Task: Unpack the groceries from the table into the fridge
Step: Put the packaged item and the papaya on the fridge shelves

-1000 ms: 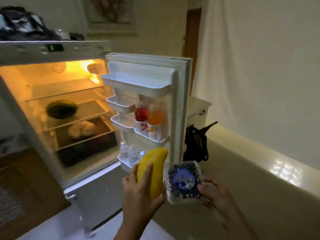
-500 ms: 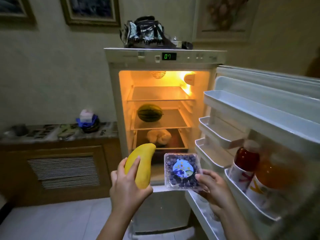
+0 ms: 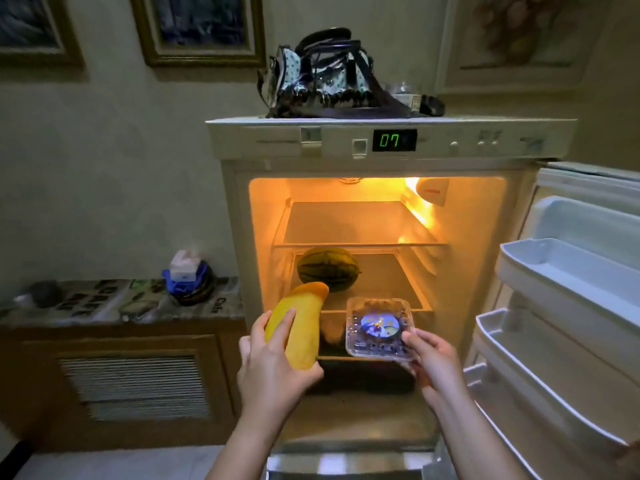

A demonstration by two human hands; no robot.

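Observation:
The small fridge (image 3: 391, 164) stands open in front of me, lit orange inside. My left hand (image 3: 273, 365) grips a yellow mango (image 3: 299, 323), tip pointing up toward the middle shelf. My right hand (image 3: 431, 355) holds a clear plastic box of blueberries (image 3: 379, 329) by its right edge, level with the lower shelf opening. Both are just outside the fridge's front. A green striped melon (image 3: 328, 268) lies on the middle shelf. The top shelf (image 3: 356, 223) is bare. The lower shelf's contents are hidden behind the mango and box.
The open fridge door (image 3: 568, 306) with white racks reaches out at the right. A dark bag (image 3: 329, 77) sits on top of the fridge. A low cabinet (image 3: 114, 368) with small items on its counter stands at the left.
My view has swung left and closer, now facing the fridge interior square on. Both hands have carried the mango and the blueberry box nearer to the shelves.

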